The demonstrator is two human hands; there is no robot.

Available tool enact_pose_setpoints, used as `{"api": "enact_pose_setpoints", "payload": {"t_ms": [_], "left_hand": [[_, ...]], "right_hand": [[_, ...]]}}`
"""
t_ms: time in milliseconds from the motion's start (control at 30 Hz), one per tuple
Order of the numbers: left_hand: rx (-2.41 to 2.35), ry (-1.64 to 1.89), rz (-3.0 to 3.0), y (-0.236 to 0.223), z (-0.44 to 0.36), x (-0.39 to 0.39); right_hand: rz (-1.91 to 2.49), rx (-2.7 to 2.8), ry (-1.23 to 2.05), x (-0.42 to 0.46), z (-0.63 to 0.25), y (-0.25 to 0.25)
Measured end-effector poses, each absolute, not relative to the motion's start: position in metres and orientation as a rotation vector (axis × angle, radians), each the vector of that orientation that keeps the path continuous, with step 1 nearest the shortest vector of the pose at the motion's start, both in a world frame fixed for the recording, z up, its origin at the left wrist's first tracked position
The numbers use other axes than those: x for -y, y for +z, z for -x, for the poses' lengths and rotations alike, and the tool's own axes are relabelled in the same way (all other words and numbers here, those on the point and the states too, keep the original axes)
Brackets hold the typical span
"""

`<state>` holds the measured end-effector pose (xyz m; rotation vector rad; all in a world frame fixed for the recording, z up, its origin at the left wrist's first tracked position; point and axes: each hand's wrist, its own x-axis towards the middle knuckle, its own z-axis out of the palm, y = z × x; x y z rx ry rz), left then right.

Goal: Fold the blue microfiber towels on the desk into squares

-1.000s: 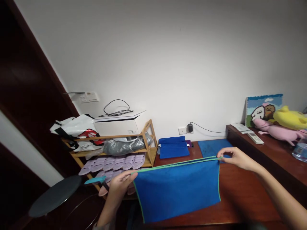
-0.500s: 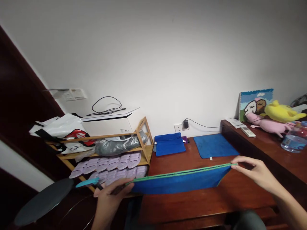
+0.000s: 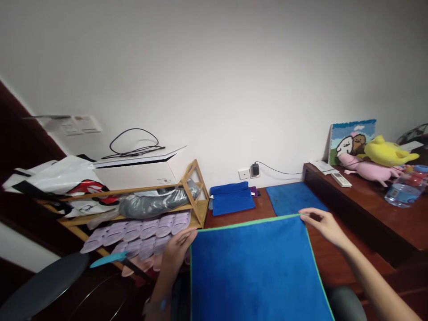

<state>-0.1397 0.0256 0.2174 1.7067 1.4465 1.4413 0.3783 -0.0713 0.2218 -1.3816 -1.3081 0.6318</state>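
A blue cloth with a green hem is spread out in front of me, its far edge stretched between my two hands. My left hand pinches the far left corner, fingers closed on the hem. My right hand pinches the far right corner. The cloth covers the near part of the dark wooden table and runs off the bottom of the view.
A folded blue cloth and a flat blue cloth lie at the table's back by a wall socket. A wooden rack with slippers, bags and a white box stands left. A raised shelf at right holds plush toys, a bottle and a remote.
The cloth hung folded between my hands, dropped low to the table, and now lies opened flat. My hands moved nearer together and my view swung right.
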Motion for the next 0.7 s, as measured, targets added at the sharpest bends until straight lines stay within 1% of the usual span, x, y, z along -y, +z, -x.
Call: {"api": "enact_pose_setpoints", "payload": {"t_ms": [100,200,300,433,533,700], "left_hand": [[-1.463,1.271,-1.76,0.178,0.117,-0.079],[-1.619,1.191,-1.853,0.133,0.088,-0.098],[-1.618,1.117,-2.015,0.081,0.064,-0.076],[-1.632,0.765,-2.494,0.012,0.055,-0.025],[-1.762,0.555,-2.558,-0.013,0.062,-0.006],[-1.861,0.411,-2.546,-0.015,0.072,-0.003]], "right_hand": [[1.508,1.328,0.622,0.003,-0.364,0.175],[1.713,1.307,0.514,-0.032,-0.333,0.126],[1.758,1.346,0.464,-0.023,-0.296,0.072],[1.883,1.729,0.279,0.013,-0.264,0.003],[2.002,1.901,0.179,0.026,-0.26,-0.021],[2.093,1.971,0.211,0.026,-0.266,-0.02]]}}
